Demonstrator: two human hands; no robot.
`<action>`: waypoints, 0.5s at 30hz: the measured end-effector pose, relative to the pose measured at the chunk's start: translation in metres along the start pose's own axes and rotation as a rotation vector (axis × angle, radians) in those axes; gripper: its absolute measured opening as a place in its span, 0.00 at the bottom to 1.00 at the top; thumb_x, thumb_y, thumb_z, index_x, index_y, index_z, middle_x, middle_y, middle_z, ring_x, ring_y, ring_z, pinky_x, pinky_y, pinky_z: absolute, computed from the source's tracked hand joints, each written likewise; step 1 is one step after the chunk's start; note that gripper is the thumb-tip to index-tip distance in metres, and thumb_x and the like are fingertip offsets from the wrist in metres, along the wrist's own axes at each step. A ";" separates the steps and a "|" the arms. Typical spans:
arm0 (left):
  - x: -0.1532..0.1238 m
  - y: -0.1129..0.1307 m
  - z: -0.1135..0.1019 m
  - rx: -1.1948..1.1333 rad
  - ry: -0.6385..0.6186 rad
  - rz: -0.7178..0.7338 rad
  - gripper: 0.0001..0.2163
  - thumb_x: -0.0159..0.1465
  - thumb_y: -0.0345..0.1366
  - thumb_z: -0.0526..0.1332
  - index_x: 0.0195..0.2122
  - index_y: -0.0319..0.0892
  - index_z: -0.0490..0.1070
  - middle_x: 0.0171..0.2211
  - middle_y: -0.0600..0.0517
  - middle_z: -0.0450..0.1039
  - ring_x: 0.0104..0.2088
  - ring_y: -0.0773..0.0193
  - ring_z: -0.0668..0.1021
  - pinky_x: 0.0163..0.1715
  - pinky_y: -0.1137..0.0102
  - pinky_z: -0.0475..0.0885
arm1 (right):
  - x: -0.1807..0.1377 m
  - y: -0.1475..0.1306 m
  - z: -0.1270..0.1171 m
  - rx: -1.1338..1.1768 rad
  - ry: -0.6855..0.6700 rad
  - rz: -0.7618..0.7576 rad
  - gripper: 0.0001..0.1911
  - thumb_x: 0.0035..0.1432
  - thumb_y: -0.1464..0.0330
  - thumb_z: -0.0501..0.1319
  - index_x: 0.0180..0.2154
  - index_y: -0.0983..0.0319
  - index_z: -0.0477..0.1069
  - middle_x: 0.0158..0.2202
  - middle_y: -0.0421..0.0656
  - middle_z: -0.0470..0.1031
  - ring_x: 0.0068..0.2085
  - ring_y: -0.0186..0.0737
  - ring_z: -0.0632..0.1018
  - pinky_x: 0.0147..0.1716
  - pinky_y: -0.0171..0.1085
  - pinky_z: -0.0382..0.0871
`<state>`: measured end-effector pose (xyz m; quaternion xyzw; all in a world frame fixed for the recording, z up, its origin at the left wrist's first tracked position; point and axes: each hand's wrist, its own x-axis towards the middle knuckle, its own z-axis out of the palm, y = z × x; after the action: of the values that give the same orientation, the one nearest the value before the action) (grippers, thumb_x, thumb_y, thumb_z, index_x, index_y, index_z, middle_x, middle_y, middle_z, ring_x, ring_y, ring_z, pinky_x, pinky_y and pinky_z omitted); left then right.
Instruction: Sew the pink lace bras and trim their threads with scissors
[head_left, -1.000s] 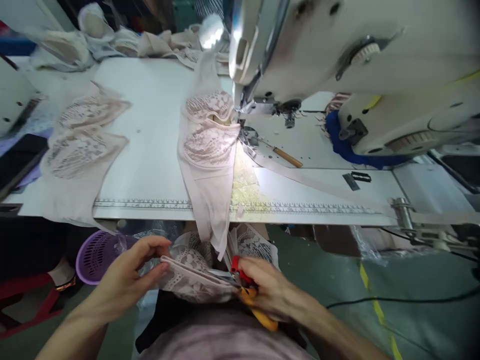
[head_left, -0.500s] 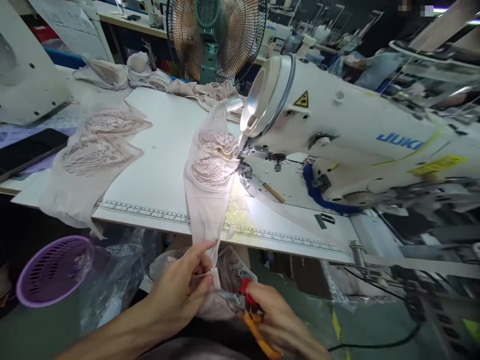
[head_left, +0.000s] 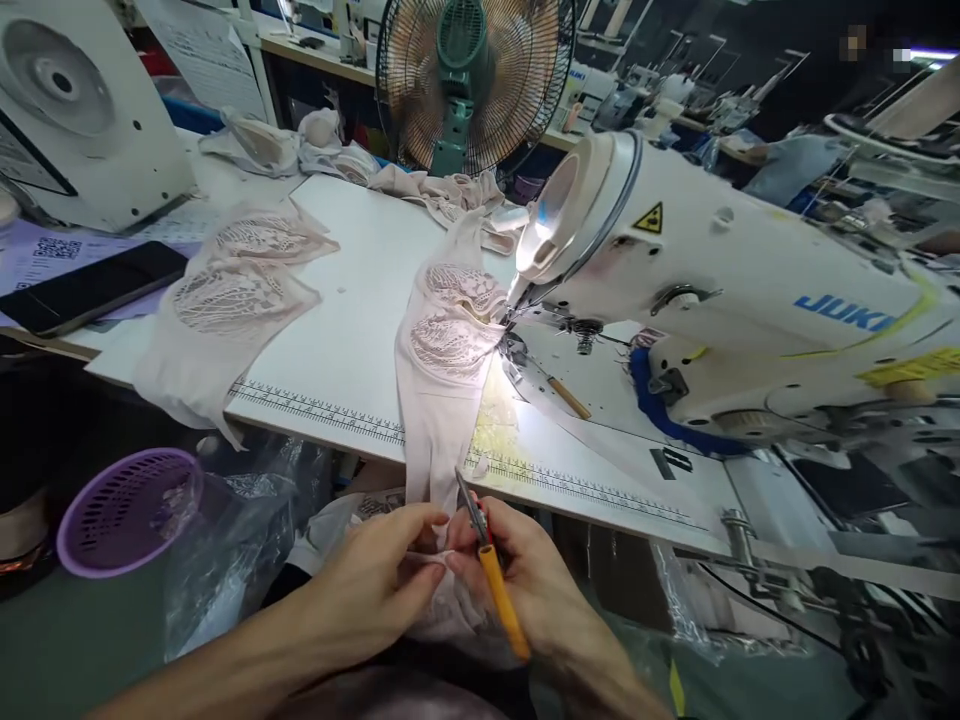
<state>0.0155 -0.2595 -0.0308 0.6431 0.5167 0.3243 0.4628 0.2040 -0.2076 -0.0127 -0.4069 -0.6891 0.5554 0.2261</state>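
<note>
White table (head_left: 360, 300) carries a sewing machine (head_left: 720, 290) at right; lace garment (head_left: 442, 400) lies by its needle, lower end hanging past table edge. Purple basket (head_left: 112, 495), tilted, below at left: contains small pale scraps, possibly plastic. Left hand (head_left: 375, 575): thumb and fingers pinched on pale fabric (head_left: 450, 605) over lap. Right hand (head_left: 536, 585): curled around scissors (head_left: 499, 600), fingertips at same fabric. Forearms converge; blades point toward table.

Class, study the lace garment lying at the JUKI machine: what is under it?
The white table lies under the lace garment; a ruler strip near the front edge shows on both sides of it. The stretch it crosses is covered, so those markings cannot be seen.
</note>
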 end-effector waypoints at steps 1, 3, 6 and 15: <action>0.000 0.000 -0.003 0.037 0.011 0.008 0.10 0.63 0.37 0.56 0.43 0.43 0.73 0.33 0.50 0.76 0.33 0.60 0.76 0.35 0.67 0.67 | 0.001 0.002 0.001 0.041 -0.014 -0.002 0.13 0.55 0.62 0.65 0.29 0.59 0.62 0.28 0.39 0.67 0.29 0.37 0.67 0.27 0.35 0.63; -0.001 0.000 -0.007 0.069 0.030 0.025 0.10 0.63 0.41 0.56 0.34 0.42 0.74 0.27 0.51 0.73 0.31 0.60 0.73 0.35 0.67 0.64 | 0.004 0.006 0.004 0.117 -0.046 -0.021 0.12 0.55 0.63 0.66 0.30 0.59 0.62 0.29 0.39 0.68 0.29 0.36 0.67 0.27 0.34 0.63; 0.001 0.003 -0.011 -0.070 0.002 -0.056 0.12 0.61 0.43 0.56 0.25 0.42 0.69 0.23 0.53 0.66 0.29 0.62 0.69 0.32 0.68 0.62 | 0.008 0.009 0.011 0.187 -0.063 -0.026 0.13 0.55 0.64 0.67 0.31 0.59 0.63 0.30 0.39 0.70 0.29 0.35 0.68 0.29 0.35 0.65; 0.006 0.010 -0.027 -0.443 -0.200 -0.408 0.16 0.51 0.50 0.62 0.20 0.43 0.62 0.18 0.58 0.55 0.20 0.70 0.58 0.21 0.71 0.51 | 0.008 0.009 0.011 0.032 -0.102 -0.089 0.18 0.54 0.52 0.62 0.38 0.58 0.65 0.33 0.42 0.71 0.29 0.38 0.72 0.29 0.36 0.70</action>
<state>-0.0035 -0.2469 -0.0124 0.4384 0.5038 0.2644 0.6958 0.1936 -0.2067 -0.0258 -0.3431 -0.7083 0.5758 0.2216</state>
